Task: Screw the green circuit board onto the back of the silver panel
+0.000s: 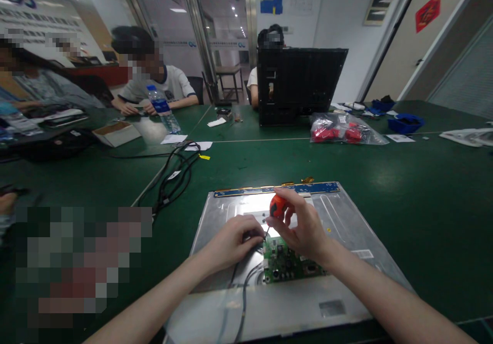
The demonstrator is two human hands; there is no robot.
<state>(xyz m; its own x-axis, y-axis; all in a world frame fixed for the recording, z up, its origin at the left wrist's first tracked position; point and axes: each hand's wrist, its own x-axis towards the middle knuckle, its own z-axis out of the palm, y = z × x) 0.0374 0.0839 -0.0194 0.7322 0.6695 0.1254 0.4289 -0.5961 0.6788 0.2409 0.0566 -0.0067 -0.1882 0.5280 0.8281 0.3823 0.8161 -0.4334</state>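
A silvery metal display panel point(327, 221) lies flat on the table, with a green circuit board point(285, 262) on it and a blue strip board point(277, 190) along its far edge. My right hand point(302, 223) is closed around the stubby red handle of a screwdriver point(277, 206), whose thin shaft slants down to the circuit board's far left corner. Beside the tip, my left hand point(241, 236) is pinched at that corner; what its fingertips hold is hidden. Dark cables point(246, 287) run from under my left hand toward the near edge.
Coiled black cables point(181, 169) lie left of the panel. Farther back are a water bottle point(164, 109), an open box point(117, 133), a large black screen point(302, 84), a plastic bag of red items point(344, 131) and a blue container point(405, 123). Several people sit around the green table point(246, 161).
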